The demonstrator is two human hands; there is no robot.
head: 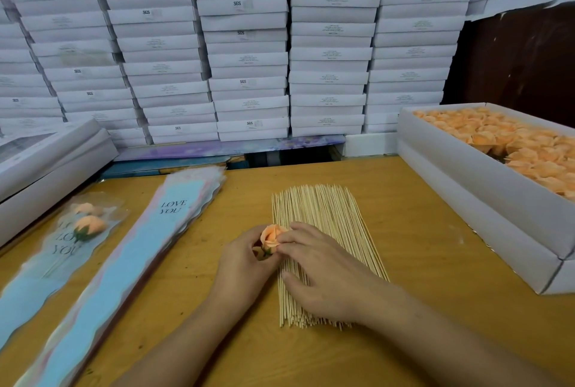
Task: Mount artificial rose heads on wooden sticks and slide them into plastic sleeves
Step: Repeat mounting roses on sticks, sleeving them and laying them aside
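Pinching the rose head (271,238), both hands' fingers (281,245) enclose it.

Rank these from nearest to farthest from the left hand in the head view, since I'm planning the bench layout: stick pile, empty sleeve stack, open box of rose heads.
From the left hand:
1. Stick pile, immediately right.
2. Empty sleeve stack, to the left.
3. Open box of rose heads, far right.
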